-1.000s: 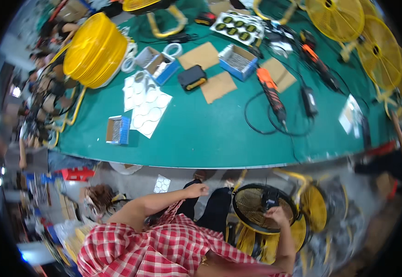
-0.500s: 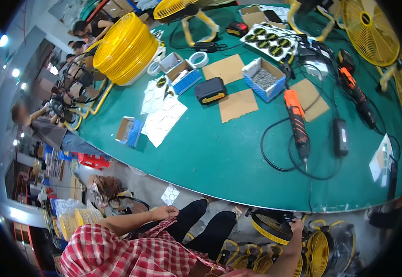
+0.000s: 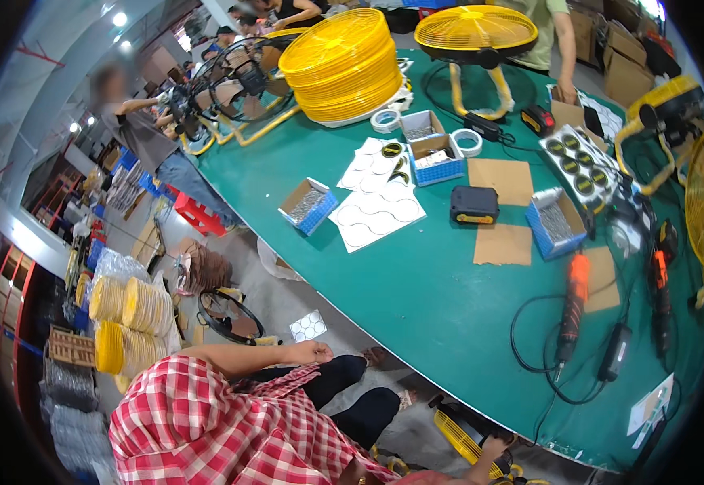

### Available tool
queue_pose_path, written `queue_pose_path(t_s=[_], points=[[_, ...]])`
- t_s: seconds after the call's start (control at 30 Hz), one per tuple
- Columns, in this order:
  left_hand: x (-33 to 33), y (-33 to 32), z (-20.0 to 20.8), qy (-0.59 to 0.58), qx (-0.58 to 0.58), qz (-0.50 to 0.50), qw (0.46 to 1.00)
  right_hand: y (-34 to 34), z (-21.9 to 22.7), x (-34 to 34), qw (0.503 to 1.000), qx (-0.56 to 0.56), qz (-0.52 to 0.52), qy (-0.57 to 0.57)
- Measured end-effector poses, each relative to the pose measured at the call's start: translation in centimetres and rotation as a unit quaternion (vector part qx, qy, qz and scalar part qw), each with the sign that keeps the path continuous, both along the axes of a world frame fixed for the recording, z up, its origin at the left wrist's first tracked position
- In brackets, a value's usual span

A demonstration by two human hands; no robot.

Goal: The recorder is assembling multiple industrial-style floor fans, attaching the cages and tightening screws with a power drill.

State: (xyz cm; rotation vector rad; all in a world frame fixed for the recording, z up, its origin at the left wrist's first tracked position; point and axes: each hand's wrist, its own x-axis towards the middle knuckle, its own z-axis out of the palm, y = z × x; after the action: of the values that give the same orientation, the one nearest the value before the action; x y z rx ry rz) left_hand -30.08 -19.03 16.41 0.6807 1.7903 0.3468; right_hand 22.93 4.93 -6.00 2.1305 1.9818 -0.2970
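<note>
My left hand point(image 3: 311, 352) is closed above my lap, beside the edge of a red-and-white checked cloth point(image 3: 206, 404) that covers my upper body. Whether anything is between its fingers is hidden. At the lower right my right hand point(image 3: 493, 449) is closed on a fan point(image 3: 458, 432) with a yellow guard and black body. This fan stands low, below the table's front edge, and the table and my arm hide part of it.
The green table point(image 3: 416, 299) bears powered screwdrivers point(image 3: 571, 311), a battery point(image 3: 474, 205), screw boxes point(image 3: 558, 222), sticker sheets point(image 3: 376, 214) and stacked yellow guards point(image 3: 340, 69). One co-worker point(image 3: 138, 129) stands left; another's hand point(image 3: 566, 89) reaches in at the back. A ring point(image 3: 231, 315) lies on the floor.
My view has swung left, so the table things appear further right and more of the left floor shows. My right hand stays at the fan, and my left hand remains closed.
</note>
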Motion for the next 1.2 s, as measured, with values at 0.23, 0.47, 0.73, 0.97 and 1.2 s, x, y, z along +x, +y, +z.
queue_pose_path(t_s=[0.23,0.47,0.73,0.97,1.2], points=[[-1.3,-1.0,3.7,0.039,0.038,-0.03,0.998,1.6,8.2,-3.0,0.986,0.076,0.082,0.125],[-11.5,-3.4,6.6,0.296,0.196,0.193,0.915,1.1,19.0,-12.4,0.955,0.056,0.096,0.275],[-43.8,-6.1,9.6,0.356,0.355,0.517,0.693,-5.4,27.7,-28.1,0.897,0.003,0.051,0.439],[-74.5,-1.7,15.2,0.155,0.419,0.663,0.601,-6.2,34.6,-46.5,0.928,0.001,0.068,0.367],[-92.4,3.0,16.5,0.053,0.383,0.73,0.564,-7.6,38.1,-55.6,0.916,-0.147,-0.006,0.374]])
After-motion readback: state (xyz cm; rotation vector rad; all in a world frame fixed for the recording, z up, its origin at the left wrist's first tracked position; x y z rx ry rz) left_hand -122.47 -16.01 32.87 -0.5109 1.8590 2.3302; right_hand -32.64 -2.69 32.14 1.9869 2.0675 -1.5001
